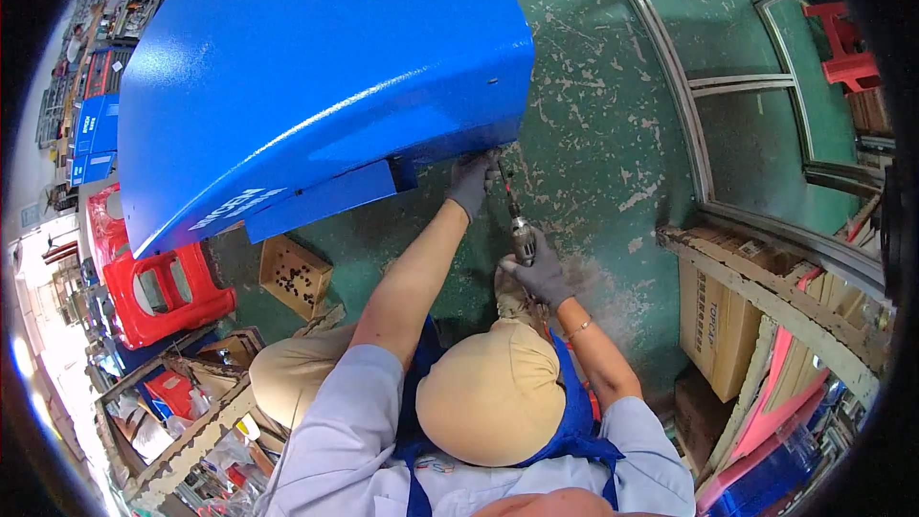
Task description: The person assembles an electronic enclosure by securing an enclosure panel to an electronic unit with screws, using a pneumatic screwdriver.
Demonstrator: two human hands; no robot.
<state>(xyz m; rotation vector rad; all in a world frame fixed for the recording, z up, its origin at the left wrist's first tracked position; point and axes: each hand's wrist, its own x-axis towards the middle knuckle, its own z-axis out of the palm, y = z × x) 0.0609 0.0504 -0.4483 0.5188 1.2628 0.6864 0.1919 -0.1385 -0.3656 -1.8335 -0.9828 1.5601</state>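
A large blue sheet-metal housing (325,48) with a rounded, glossy front fills the upper left. My left hand (470,186), in a grey glove, is up at its lower right edge, fingers curled beside the tip of a long bit; what they pinch is too small to tell. My right hand (546,275), gloved as well, is wrapped around a power drill (523,237). The drill points away from me, its bit reaching that edge of the housing. Where the bit ends is hard to make out.
Left of my legs lie a cardboard box (295,278) of small dark parts and a red plastic stool (168,292). A metal frame (704,134) stands on the right, above a worn bench (775,287) and a carton (713,325). Cluttered shelving (182,450) is at lower left.
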